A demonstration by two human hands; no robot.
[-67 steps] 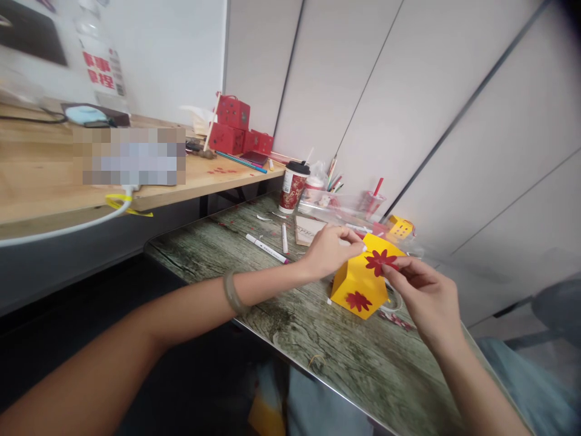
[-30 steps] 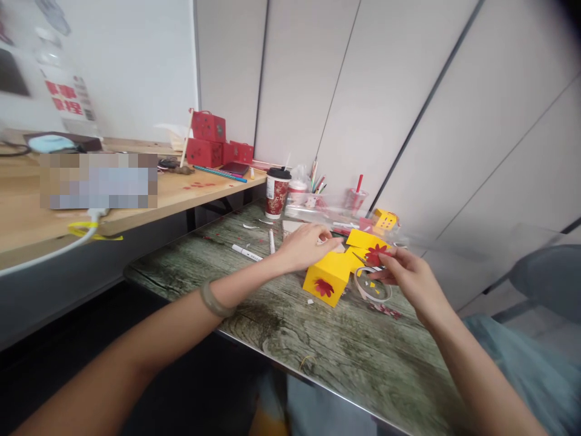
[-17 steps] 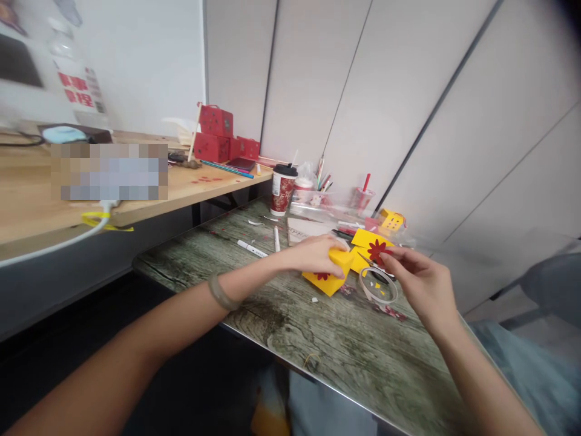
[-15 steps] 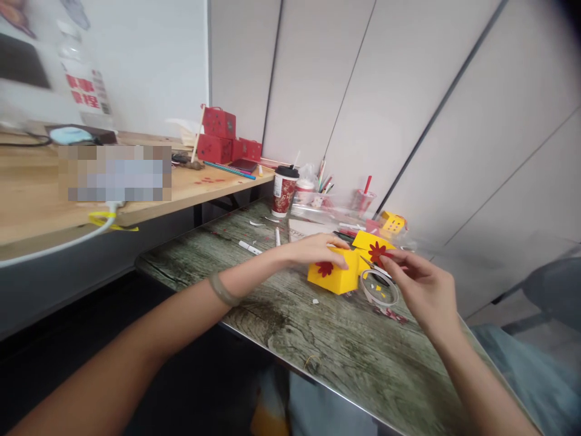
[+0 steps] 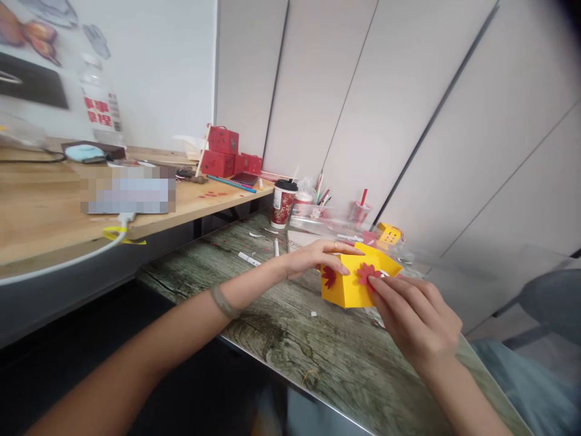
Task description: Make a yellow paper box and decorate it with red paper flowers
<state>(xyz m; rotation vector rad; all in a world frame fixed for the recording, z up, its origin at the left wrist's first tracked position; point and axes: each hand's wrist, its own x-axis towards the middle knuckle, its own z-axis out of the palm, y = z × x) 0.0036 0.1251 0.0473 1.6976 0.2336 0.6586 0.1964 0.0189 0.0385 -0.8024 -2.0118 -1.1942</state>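
Observation:
A yellow paper box (image 5: 347, 290) with an open flap is tilted above the wood-patterned table. My left hand (image 5: 320, 257) grips its left upper edge, thumb on the near side and fingers behind. On the box's left face is a dark red paper flower (image 5: 328, 277). With thumb and fingers pinched together, my right hand (image 5: 417, 315) holds a second red paper flower (image 5: 368, 275) against the right face. Whether that flower is stuck to the face I cannot tell. Paper scraps lie partly hidden behind my right hand.
Behind the box stand a lidded red cup (image 5: 284, 206) and a yellow dice-like box (image 5: 389, 235). White markers (image 5: 249, 259) lie on the dark table (image 5: 272, 327). At left, a wooden desk (image 5: 190, 200) carries stacked red boxes (image 5: 218, 162) and a water bottle (image 5: 97, 103).
The yellow box has turned, bringing its right face toward me. My right hand has moved the flower left and down onto that face. The view has shifted slightly.

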